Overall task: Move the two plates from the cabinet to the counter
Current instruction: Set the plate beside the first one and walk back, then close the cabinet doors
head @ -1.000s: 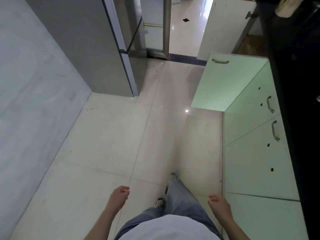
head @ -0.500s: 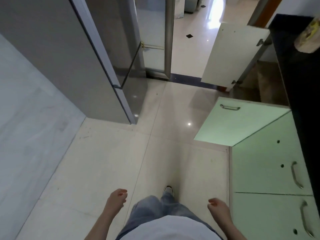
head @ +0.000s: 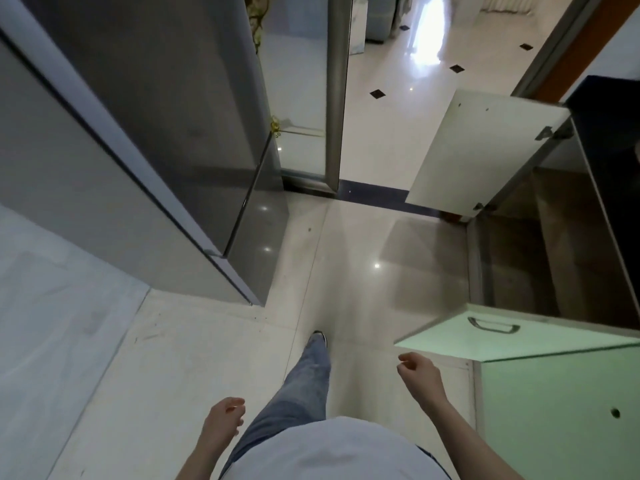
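Note:
No plate shows in this view. An open cabinet (head: pixel 540 258) with a dark brown inside lies ahead on the right, under the black counter (head: pixel 620 161). Its two doors stand out into the aisle: a white one (head: pixel 485 150) at the far side and a pale green one (head: pixel 519 337) at the near side. My right hand (head: pixel 420 374) hangs loosely curled and holds nothing, just left of the green door's near corner. My left hand (head: pixel 223 422) hangs by my left thigh, fingers loosely curled, holding nothing.
A tall grey refrigerator (head: pixel 138 150) stands on the left, a pale wall (head: pixel 52 323) beside it. A glass sliding door with a metal frame (head: pixel 334 98) lies ahead, a bright tiled room beyond it. Closed green cabinet fronts (head: pixel 561 410) line the right. My leg (head: pixel 308 379) steps over the glossy floor tiles.
I have walked forward along the aisle, so the open cabinet and its doors are nearer. My right hand has risen and swung forward toward the green door.

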